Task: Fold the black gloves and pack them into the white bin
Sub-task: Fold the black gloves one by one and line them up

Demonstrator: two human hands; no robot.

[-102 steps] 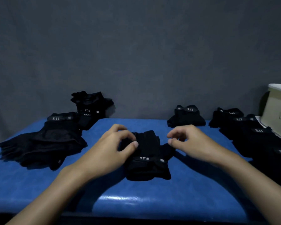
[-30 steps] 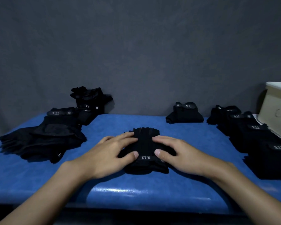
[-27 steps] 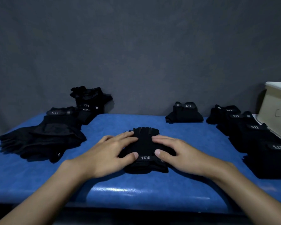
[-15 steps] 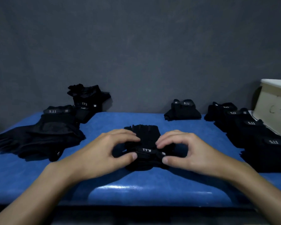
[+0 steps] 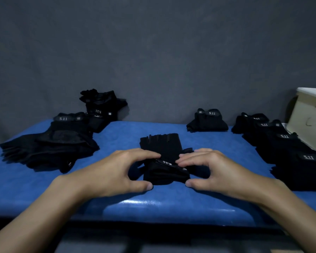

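A pair of black fingerless gloves [image 5: 162, 146] lies in the middle of the blue table [image 5: 153, 203], finger ends pointing away from me. My left hand [image 5: 117, 170] grips the wrist end from the left, fingers on top and thumb at the near edge. My right hand [image 5: 213, 168] grips the same end from the right in the same way. The cuff with its white label is lifted and curled up between both hands. The white bin [image 5: 310, 119] stands at the far right edge, only partly in view.
A loose heap of unfolded black gloves [image 5: 49, 145] covers the left of the table, with more [image 5: 100, 106] propped against the grey wall. One folded pair [image 5: 207, 121] sits at the back, and a row of folded pairs [image 5: 288, 148] runs along the right beside the bin.
Both hands went from lying flat on the gloves to curling round the wrist end. The cuff has risen off the table and rolled toward the finger end.
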